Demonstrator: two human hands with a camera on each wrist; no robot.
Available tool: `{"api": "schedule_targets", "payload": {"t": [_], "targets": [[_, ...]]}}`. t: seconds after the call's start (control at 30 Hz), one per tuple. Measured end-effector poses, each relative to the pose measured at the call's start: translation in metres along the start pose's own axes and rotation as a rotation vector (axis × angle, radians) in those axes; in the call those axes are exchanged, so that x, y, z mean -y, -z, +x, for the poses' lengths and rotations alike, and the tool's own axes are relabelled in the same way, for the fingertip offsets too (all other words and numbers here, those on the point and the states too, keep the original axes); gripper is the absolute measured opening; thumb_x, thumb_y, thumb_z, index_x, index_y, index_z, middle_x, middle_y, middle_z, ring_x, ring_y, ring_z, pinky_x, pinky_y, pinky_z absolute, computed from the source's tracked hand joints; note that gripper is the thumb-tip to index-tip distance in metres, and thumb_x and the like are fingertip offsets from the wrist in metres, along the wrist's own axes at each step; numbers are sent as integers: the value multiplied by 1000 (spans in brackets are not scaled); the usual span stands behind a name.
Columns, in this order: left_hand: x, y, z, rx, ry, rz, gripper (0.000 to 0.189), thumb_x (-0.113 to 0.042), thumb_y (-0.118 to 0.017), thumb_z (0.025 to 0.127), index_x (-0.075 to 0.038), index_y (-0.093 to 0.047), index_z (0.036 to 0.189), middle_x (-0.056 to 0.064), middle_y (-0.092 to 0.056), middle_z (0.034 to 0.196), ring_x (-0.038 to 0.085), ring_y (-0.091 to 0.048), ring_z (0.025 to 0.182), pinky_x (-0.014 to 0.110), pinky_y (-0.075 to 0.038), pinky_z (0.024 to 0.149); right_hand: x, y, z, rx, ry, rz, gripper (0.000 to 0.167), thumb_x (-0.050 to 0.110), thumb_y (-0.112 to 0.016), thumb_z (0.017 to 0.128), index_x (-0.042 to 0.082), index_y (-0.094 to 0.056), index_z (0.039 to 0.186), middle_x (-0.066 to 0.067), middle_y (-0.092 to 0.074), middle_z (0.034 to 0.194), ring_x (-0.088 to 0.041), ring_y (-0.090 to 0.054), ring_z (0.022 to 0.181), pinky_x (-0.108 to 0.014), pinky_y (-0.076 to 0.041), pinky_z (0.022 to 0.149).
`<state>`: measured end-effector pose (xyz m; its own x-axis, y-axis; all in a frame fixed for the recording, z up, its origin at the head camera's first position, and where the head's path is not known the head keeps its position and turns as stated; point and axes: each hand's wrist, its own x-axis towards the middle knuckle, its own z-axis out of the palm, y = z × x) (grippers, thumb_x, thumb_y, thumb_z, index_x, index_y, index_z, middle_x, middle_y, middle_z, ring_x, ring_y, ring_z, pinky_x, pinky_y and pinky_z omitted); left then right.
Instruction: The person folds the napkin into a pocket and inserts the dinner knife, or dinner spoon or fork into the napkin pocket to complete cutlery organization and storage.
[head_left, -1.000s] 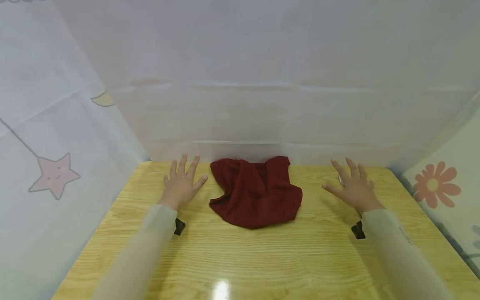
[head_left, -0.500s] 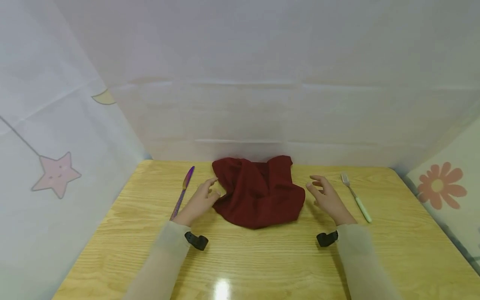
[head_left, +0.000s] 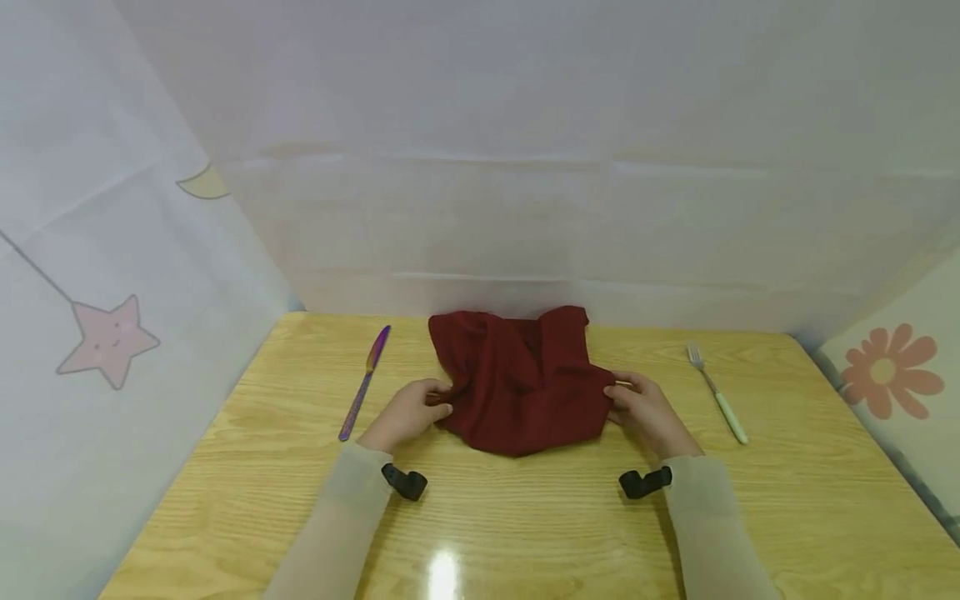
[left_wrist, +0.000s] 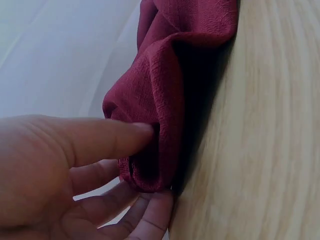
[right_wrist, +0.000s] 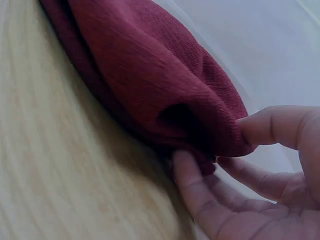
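A crumpled dark red cloth (head_left: 517,392) lies at the back middle of the wooden table. My left hand (head_left: 408,410) pinches its left edge. In the left wrist view the thumb (left_wrist: 120,137) lies against a fold and the fingertips reach under the hem. On the other side my right hand (head_left: 648,412) pinches the cloth's right edge. The right wrist view shows that thumb (right_wrist: 270,125) on top of the fabric and the fingers (right_wrist: 195,185) tucked beneath it. Some fingertips are hidden behind the cloth.
A purple, rainbow-tinted knife (head_left: 364,385) lies left of the left hand. A fork with a pale green handle (head_left: 717,395) lies right of the right hand. White fabric (head_left: 480,208) walls stand along the wooden table's (head_left: 525,525) back and sides.
Both hands, spread wide over the knife and fork a second ago, have moved inward to the cloth and taken hold of its two side edges. The knife and fork are now uncovered.
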<state>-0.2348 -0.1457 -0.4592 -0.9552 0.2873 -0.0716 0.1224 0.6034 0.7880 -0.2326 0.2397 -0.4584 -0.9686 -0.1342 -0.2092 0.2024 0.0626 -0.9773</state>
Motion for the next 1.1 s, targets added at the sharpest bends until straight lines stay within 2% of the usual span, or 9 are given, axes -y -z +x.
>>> {"api": "schedule_targets", "payload": {"t": [0.13, 0.2, 0.37, 0.57, 0.67, 0.8, 0.93, 1.0, 1.1], "targets": [[1, -1, 1, -64, 5, -10, 22, -8, -60, 101, 0, -68, 120, 15, -67, 124, 30, -65, 110, 39, -54, 87, -3, -1, -3, -11, 16, -12, 48, 12, -59, 104, -13, -43, 141, -11, -62, 120, -8, -65, 98, -26, -56, 85], [0, 1, 0, -97, 21, -45, 22, -11, -58, 103, 0, -66, 121, 15, -67, 121, 29, -65, 100, 38, -53, 80, -2, -1, -4, -20, 24, -22, 46, 13, -62, 102, -13, -47, 138, -9, -64, 117, -9, -66, 97, -26, -56, 85], [-4, 14, -7, -160, 47, -201, 32, -22, -49, 108, 0, -56, 131, 19, -66, 121, 32, -62, 103, 40, -48, 82, 4, 5, -10, -73, 78, -87, 39, 14, -61, 103, -12, -53, 131, -5, -66, 110, -8, -67, 92, -31, -57, 85], [-8, 27, -11, -226, 22, -307, 37, -38, -43, 110, -10, -51, 132, 16, -68, 107, 26, -59, 88, 38, -42, 76, 14, 15, -17, -106, 105, -149, 30, 18, -52, 108, -6, -51, 126, -3, -63, 109, -9, -66, 94, -39, -57, 89], [-11, 29, -11, -252, -13, -429, 37, -37, -41, 110, -9, -46, 134, 16, -66, 110, 20, -63, 96, 36, -49, 85, 19, 18, -20, -121, 123, -180, 29, 22, -42, 111, -1, -46, 128, -7, -62, 111, -9, -65, 95, -39, -56, 88], [-17, 32, -12, -260, -64, -598, 35, -30, -37, 112, -4, -38, 136, 19, -62, 118, 20, -65, 96, 33, -57, 79, 28, 20, -23, -124, 175, -210, 32, 27, -32, 113, 2, -34, 133, -12, -62, 109, -9, -66, 92, -33, -56, 84], [-22, 36, -14, -286, -53, -545, 35, -31, -34, 112, -5, -36, 136, 14, -60, 110, 16, -62, 89, 30, -53, 74, 36, 20, -27, -96, 248, -209, 30, 29, -29, 113, 4, -26, 130, -11, -64, 100, -10, -69, 86, -28, -56, 77], [-23, 38, -15, -290, -22, -489, 34, -31, -33, 112, -6, -36, 135, 15, -57, 103, 19, -59, 83, 31, -51, 72, 38, 20, -27, -78, 283, -200, 30, 28, -29, 113, 5, -25, 130, -9, -65, 97, -11, -69, 86, -29, -57, 76], [-17, 42, -14, -270, 43, -403, 32, -27, -32, 113, -4, -37, 135, 17, -54, 107, 22, -57, 88, 32, -48, 75, 38, 20, -27, -45, 273, -207, 34, 26, -33, 113, 2, -32, 136, -7, -66, 101, -15, -69, 89, -35, -58, 79]]}}
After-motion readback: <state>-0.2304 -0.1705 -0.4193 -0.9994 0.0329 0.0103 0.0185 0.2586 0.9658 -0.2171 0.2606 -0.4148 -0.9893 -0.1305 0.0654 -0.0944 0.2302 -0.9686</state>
